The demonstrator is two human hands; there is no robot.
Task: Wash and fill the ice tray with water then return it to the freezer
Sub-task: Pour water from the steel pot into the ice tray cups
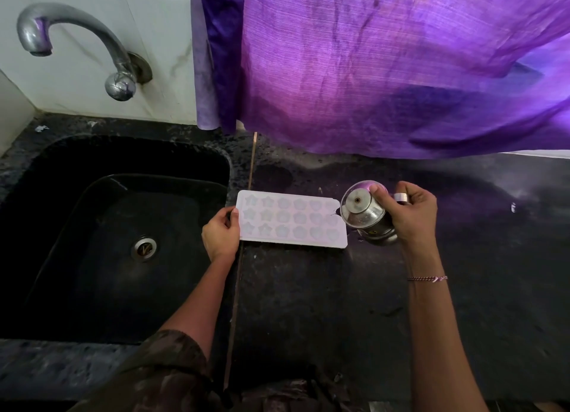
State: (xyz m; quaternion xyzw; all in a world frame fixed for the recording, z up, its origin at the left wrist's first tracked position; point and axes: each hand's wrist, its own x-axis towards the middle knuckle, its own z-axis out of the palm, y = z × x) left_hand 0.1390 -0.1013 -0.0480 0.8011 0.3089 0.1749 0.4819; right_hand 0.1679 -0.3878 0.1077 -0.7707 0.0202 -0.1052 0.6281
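Note:
A white ice tray [291, 219] with star and heart shaped cells lies flat on the dark countertop [308, 303], just right of the sink. Its right edge has a broken notch. My left hand [220, 234] grips the tray's left end. My right hand [411, 213] holds a small steel jug [367, 216] by its handle, tipped toward the tray's right end, its mouth at the tray's corner. I cannot tell whether water is running from the jug.
A black sink [117, 236] with a metal drain [144, 247] lies to the left, under a curved steel tap [77, 41] on the white tiled wall. A purple curtain [385, 66] hangs over the back of the counter.

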